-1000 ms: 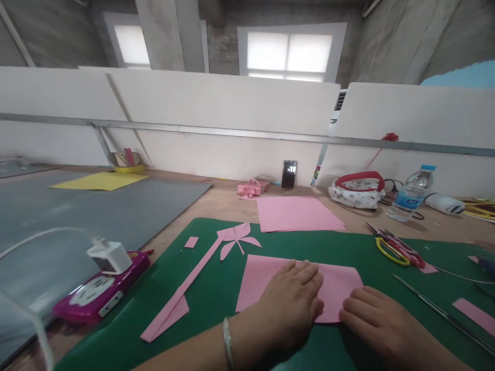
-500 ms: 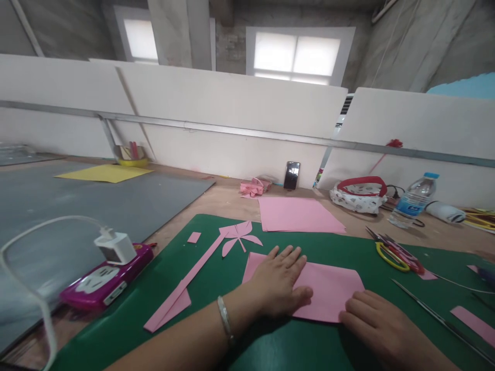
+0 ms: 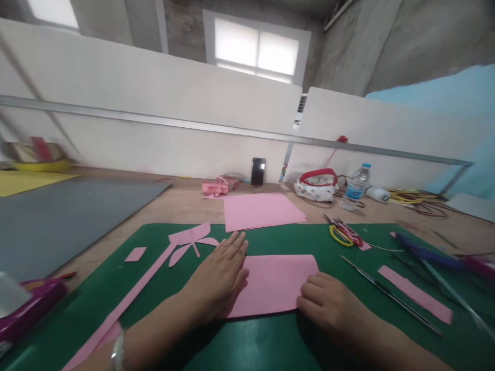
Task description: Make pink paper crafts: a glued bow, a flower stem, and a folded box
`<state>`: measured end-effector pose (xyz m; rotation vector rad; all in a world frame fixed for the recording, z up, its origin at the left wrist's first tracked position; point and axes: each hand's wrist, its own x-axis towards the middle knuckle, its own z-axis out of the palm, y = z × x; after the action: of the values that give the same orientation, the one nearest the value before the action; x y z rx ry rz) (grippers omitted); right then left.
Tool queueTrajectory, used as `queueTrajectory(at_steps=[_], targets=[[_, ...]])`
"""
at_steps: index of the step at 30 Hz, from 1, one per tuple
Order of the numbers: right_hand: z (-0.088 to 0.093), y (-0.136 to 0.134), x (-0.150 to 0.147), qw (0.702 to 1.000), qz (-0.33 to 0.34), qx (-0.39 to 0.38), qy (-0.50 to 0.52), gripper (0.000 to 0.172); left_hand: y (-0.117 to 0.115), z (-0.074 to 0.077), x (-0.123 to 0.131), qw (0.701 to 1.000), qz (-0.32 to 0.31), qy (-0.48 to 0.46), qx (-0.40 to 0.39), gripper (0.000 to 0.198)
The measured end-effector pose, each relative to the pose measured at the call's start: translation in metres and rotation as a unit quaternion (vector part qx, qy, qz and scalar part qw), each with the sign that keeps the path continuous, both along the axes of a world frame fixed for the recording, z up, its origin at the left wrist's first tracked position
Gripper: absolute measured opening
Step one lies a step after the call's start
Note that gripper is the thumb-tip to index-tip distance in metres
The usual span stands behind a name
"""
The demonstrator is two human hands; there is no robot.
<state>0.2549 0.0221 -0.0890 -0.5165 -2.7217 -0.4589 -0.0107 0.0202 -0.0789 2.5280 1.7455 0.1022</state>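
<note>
A folded sheet of pink paper (image 3: pixel 276 283) lies on the green cutting mat (image 3: pixel 266 342) in front of me. My left hand (image 3: pixel 220 275) rests along its left end, fingers stretched out, covering that edge. At the lower right corner, the curled fingers of my right hand (image 3: pixel 328 301) grip the paper, the thumb partly hidden. Left of my left hand lies a long pink paper strip (image 3: pixel 143 283) with leaf-shaped cutouts (image 3: pixel 193 242) at its top end. A small pink paper square (image 3: pixel 135 254) sits farther left.
Behind the mat lie pink sheets (image 3: pixel 263 211) and crumpled pink paper (image 3: pixel 216 188). A phone (image 3: pixel 258 171) leans on the wall. To the right are scissors (image 3: pixel 340 234), tweezers (image 3: pixel 390 296), a pink strip (image 3: pixel 415 293), a blue glue gun (image 3: pixel 425 252) and a water bottle (image 3: pixel 356 188).
My left hand has slid from the middle of the folded paper to its left end. My right hand stays at the right corner. The camera has turned to the right.
</note>
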Motion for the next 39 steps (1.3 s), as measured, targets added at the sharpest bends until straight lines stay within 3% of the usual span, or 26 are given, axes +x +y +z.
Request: queueTrajectory(at_steps=[5, 7, 9, 12, 13, 16, 19, 28, 32, 35, 37, 39], targets=[[0.007, -0.016, -0.009, 0.994, -0.082, -0.013, -0.076, 0.018, 0.004, -0.016, 0.01, 1.0, -0.029, 0.0, 0.008, 0.06], [0.009, -0.026, -0.022, 0.985, -0.138, -0.042, -0.095, 0.014, 0.006, -0.022, 0.007, 0.999, -0.037, 0.004, 0.024, 0.06], [0.013, -0.032, -0.039, 0.981, -0.15, -0.102, -0.061, 0.013, 0.008, -0.029, 0.002, 0.996, -0.056, 0.015, 0.062, 0.058], [0.026, -0.033, -0.065, 0.972, -0.076, -0.218, 0.033, 0.076, 0.011, -0.042, -0.008, 0.981, -0.124, 0.044, 0.141, 0.057], [0.031, -0.031, -0.072, 0.962, -0.056, -0.265, 0.042, 0.087, 0.012, -0.046, -0.01, 0.976, -0.141, 0.05, 0.16, 0.057], [0.04, -0.022, -0.083, 0.921, -0.047, -0.382, 0.06, 0.091, 0.015, -0.049, -0.013, 0.972, -0.147, 0.057, 0.173, 0.052], [0.037, -0.014, -0.081, 0.895, -0.076, -0.437, 0.053, 0.091, 0.015, -0.044, -0.01, 0.974, -0.148, 0.087, 0.15, 0.048], [0.02, 0.002, -0.027, 0.883, -0.241, -0.403, -0.021, 0.077, 0.015, -0.044, -0.005, 0.977, -0.12, 0.057, 0.168, 0.059], [0.021, 0.008, 0.006, 0.871, -0.321, -0.37, -0.025, 0.073, 0.009, -0.03, 0.002, 0.989, -0.08, 0.047, 0.114, 0.059], [0.029, 0.012, 0.004, 0.865, -0.37, -0.34, -0.005, 0.078, 0.005, -0.019, 0.007, 0.993, -0.068, 0.051, 0.08, 0.06], [0.034, 0.01, -0.018, 0.879, -0.351, -0.324, 0.006, 0.086, 0.005, -0.018, 0.007, 0.993, -0.07, 0.073, 0.065, 0.06], [0.035, 0.004, -0.049, 0.913, -0.227, -0.338, 0.003, 0.089, 0.007, -0.024, 0.004, 0.989, -0.082, 0.096, 0.075, 0.058]])
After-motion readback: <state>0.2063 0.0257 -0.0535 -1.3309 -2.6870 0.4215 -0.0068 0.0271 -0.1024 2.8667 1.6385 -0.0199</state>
